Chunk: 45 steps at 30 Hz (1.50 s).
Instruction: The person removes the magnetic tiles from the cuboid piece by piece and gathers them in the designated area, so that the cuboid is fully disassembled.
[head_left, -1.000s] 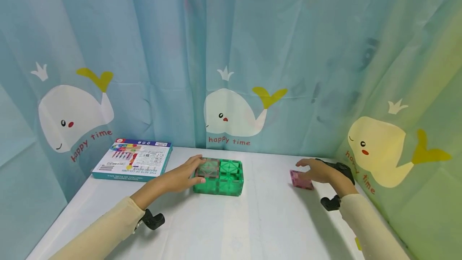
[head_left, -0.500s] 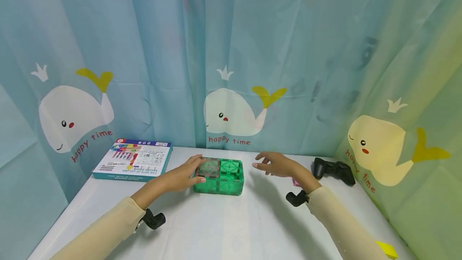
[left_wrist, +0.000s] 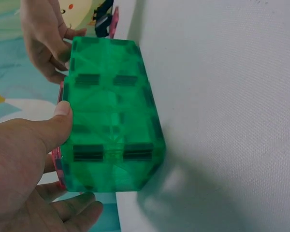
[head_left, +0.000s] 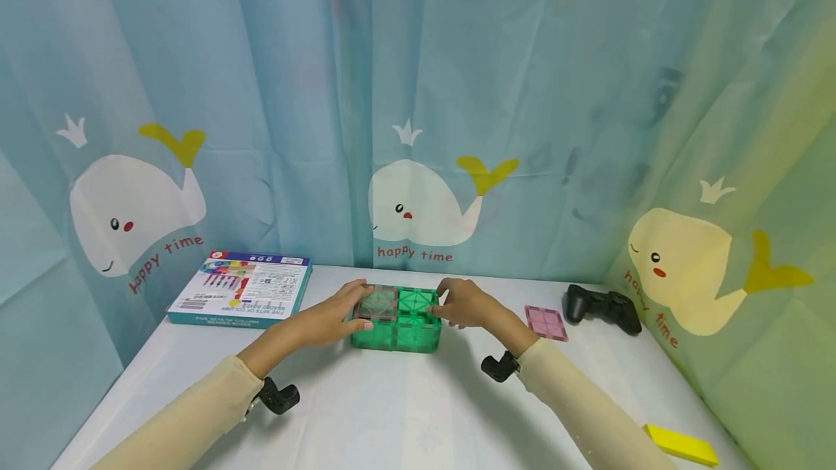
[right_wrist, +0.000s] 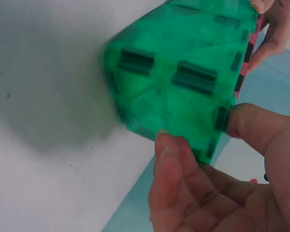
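Observation:
A translucent green box of magnetic tiles (head_left: 395, 337) stands on the white table, with a pink magnetic tile (head_left: 379, 301) lying over the left part of its top. My left hand (head_left: 329, 319) holds the box's left end; in the left wrist view the thumb presses the top front edge and the fingers reach round the far side. At the opposite end, my right hand (head_left: 466, 304) grips the box, its thumb on the top edge and its fingers against the end wall (right_wrist: 164, 106), as the right wrist view shows.
To the right lies another pink magnetic tile (head_left: 547, 323), beside a black game controller (head_left: 602, 308). A yellow block (head_left: 681, 445) is near the right table edge. A flat printed cardboard box (head_left: 242, 289) sits at the back left, before a blue curtain (head_left: 313, 129).
My right hand has left the pink tile on the right, moved left and taken hold of the green box's right end. My left hand has stayed on the box.

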Each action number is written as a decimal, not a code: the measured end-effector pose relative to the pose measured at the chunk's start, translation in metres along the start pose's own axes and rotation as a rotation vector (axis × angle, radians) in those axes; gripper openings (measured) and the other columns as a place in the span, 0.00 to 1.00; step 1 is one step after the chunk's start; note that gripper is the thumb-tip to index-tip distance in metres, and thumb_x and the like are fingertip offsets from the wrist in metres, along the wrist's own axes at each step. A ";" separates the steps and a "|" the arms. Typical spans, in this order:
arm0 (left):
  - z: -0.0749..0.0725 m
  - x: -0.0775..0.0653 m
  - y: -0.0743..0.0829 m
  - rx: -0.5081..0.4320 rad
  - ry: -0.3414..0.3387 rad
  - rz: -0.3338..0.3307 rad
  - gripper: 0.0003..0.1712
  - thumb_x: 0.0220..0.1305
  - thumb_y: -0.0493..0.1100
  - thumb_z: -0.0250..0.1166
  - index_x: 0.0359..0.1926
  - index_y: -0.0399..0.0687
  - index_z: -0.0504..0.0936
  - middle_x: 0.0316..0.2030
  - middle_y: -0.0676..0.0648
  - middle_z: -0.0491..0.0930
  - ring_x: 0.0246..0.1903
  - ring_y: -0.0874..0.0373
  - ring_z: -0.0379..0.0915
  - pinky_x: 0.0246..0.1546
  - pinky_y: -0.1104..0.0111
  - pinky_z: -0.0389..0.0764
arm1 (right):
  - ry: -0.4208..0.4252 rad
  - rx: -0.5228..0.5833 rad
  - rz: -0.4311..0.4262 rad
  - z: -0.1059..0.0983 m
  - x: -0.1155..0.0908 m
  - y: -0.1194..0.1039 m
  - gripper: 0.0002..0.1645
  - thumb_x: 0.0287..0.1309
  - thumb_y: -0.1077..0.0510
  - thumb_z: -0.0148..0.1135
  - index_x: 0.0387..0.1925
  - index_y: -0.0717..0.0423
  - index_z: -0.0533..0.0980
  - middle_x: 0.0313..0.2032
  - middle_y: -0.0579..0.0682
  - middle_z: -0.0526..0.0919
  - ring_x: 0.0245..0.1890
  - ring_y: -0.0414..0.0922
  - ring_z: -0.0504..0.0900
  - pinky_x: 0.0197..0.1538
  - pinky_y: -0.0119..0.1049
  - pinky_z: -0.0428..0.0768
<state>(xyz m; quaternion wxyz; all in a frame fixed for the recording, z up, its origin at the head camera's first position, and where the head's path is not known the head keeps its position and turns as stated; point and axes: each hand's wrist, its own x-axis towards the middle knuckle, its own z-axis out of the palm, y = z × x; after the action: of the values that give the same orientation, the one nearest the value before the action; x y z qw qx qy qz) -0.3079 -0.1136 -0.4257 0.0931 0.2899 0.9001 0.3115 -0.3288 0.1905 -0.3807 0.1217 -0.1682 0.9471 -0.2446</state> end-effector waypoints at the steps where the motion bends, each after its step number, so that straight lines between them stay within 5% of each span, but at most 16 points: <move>1: 0.000 0.000 0.000 0.000 -0.002 -0.001 0.43 0.81 0.56 0.59 0.83 0.41 0.53 0.83 0.34 0.42 0.82 0.35 0.44 0.77 0.39 0.57 | 0.002 0.006 0.002 0.001 0.000 -0.001 0.26 0.71 0.56 0.69 0.61 0.69 0.75 0.35 0.56 0.89 0.32 0.56 0.90 0.32 0.40 0.88; 9: -0.001 0.002 0.000 0.010 -0.006 0.000 0.43 0.81 0.55 0.59 0.83 0.41 0.54 0.83 0.33 0.42 0.82 0.36 0.44 0.78 0.40 0.57 | -0.005 0.052 0.038 -0.001 0.002 0.001 0.24 0.69 0.64 0.65 0.62 0.70 0.73 0.37 0.57 0.87 0.33 0.54 0.90 0.35 0.40 0.90; 20: -0.002 0.003 0.001 0.007 -0.004 0.022 0.42 0.81 0.54 0.59 0.82 0.38 0.54 0.83 0.31 0.42 0.81 0.34 0.45 0.77 0.39 0.56 | -0.014 -0.072 0.001 -0.012 -0.004 0.019 0.24 0.65 0.66 0.71 0.61 0.69 0.77 0.43 0.60 0.85 0.30 0.46 0.89 0.39 0.39 0.87; 37: -0.003 0.002 0.004 -0.006 -0.005 0.024 0.42 0.81 0.53 0.59 0.82 0.37 0.54 0.82 0.30 0.43 0.81 0.33 0.45 0.77 0.38 0.57 | 0.108 0.330 -0.066 -0.048 -0.024 0.095 0.23 0.75 0.69 0.59 0.66 0.71 0.70 0.48 0.68 0.75 0.40 0.55 0.85 0.51 0.55 0.88; 45: -0.001 0.000 0.002 -0.016 -0.001 0.013 0.42 0.81 0.53 0.59 0.83 0.39 0.54 0.83 0.33 0.42 0.81 0.34 0.45 0.76 0.38 0.58 | 0.150 0.300 -0.003 -0.047 -0.024 0.137 0.24 0.74 0.67 0.61 0.66 0.71 0.71 0.49 0.69 0.78 0.42 0.54 0.84 0.49 0.53 0.88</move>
<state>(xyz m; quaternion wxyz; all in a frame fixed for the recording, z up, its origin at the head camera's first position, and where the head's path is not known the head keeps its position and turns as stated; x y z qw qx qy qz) -0.3073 -0.1130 -0.4231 0.0937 0.2954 0.8956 0.3190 -0.3569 0.3321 -0.4061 0.0740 -0.1308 0.9061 -0.3956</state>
